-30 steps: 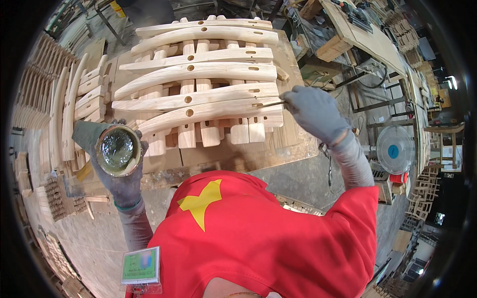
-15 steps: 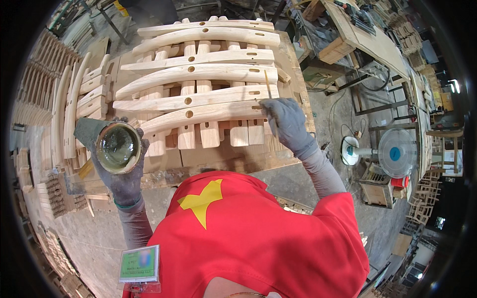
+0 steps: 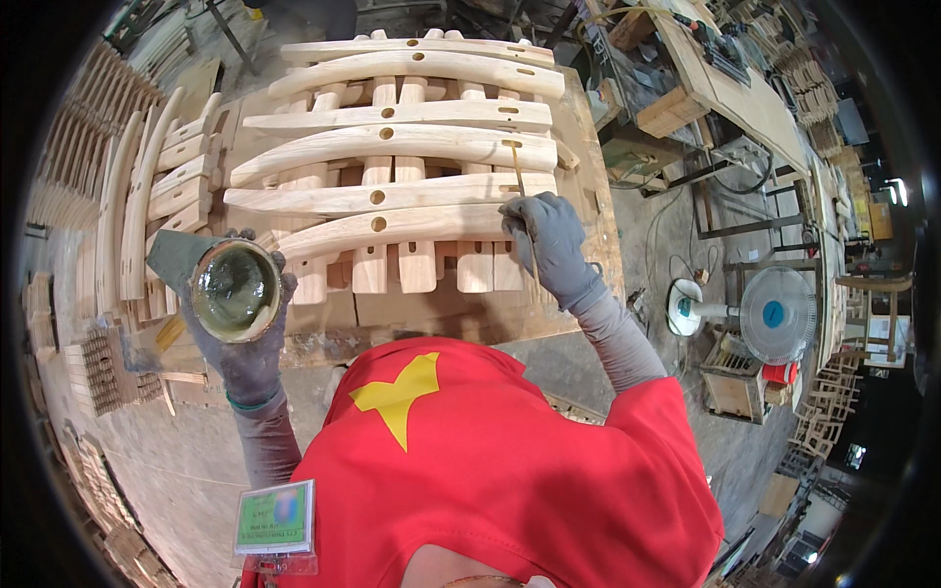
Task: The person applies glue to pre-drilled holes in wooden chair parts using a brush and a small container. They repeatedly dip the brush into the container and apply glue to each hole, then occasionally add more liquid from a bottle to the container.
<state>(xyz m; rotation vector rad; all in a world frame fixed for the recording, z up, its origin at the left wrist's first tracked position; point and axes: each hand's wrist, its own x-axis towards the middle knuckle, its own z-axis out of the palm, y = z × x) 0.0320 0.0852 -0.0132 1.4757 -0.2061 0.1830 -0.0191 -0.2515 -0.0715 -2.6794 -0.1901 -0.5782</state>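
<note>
My gloved left hand (image 3: 240,370) is closed around a round cup (image 3: 202,312) with glossy, thick-looking liquid (image 3: 233,279) inside. A flat grey-green piece (image 3: 174,255) sticks out beside the cup; I cannot tell what it is. In my gloved right hand (image 3: 557,247) is a thin wooden stick (image 3: 520,174), gripped near its lower part. Its far tip meets the oblong slot near the right end of a curved wooden rail (image 3: 431,145). Several such rails, each with a round hole and a slot, lie in rows across upright wooden pieces (image 3: 418,267).
Beneath the rails is a worn wooden table (image 3: 598,220). More curved parts (image 3: 139,211) are stacked on its left. To the right stand a white fan (image 3: 777,314), a wooden crate (image 3: 733,384) and a workbench (image 3: 720,93). Cables (image 3: 655,230) lie on the floor.
The stick's tip has come down and left to the slot, its lean changing slightly. My right hand has shifted a little left. The cup stays nearly where it was.
</note>
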